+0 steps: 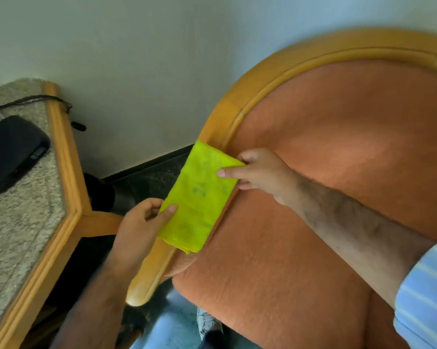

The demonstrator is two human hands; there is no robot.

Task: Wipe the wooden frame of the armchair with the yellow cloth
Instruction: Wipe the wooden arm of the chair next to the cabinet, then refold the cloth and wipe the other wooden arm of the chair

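I hold one folded yellow cloth point(202, 197) flat against the wooden frame point(227, 117) of the armchair, low on its curved side rail, just beside the orange cushion point(338, 137). My left hand point(139, 222) pinches the cloth's lower edge between thumb and fingers; my right hand point(260, 172) pinches its upper edge, forearm crossing the upholstery. Both grips are narrow, closed on fabric.

The risk I judge from here: with only the edges held, the cloth could bunch or slide off the narrow rail and drag onto the cushion, carrying the grey smudges already on it. Pulling unevenly with the two hands could also unfold it, leaving the rail's inner groove untouched.

Counted: one cloth, one armchair, two hands. Left of the chair stands one bench point(61, 157) with a wooden rim and speckled top, carrying one black device point(11, 152) and one dark cable point(28, 99). One striped sleeve point(426, 293) shows on my right arm.
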